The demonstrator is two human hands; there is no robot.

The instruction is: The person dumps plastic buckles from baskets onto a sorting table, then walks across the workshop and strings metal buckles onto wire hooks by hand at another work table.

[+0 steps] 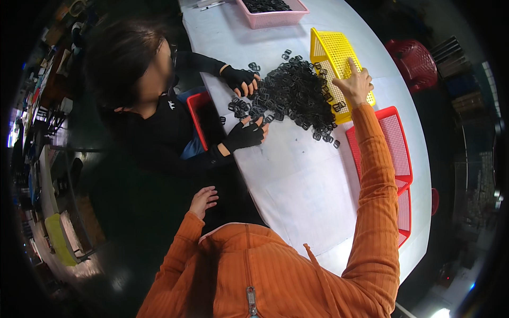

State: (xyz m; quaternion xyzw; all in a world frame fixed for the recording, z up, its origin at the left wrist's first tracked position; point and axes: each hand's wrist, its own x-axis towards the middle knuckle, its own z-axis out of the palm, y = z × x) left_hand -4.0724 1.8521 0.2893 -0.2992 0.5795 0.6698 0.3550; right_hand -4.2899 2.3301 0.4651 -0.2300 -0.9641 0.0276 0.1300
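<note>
My right hand (pixel 356 87) holds the yellow plastic basket (pixel 339 47), with its fingers spread over the upper wall. The basket is tipped on its side, its opening facing a heap of small black plastic buckles (pixel 297 87) on the table. Several buckles lie at the basket's mouth and inside it. Away from the table edge, my left hand (pixel 204 201) hangs in the air with its fingers stretched out and nothing in it.
Across from me, a co-worker's black fingerless gloves (pixel 238 79) touch the heap's left side. A red bin (pixel 197 119) stands by the co-worker's lap. Red baskets (pixel 395 143) line the right of the white table (pixel 297 185). A pink basket (pixel 273 20) of black pieces stands at the far end.
</note>
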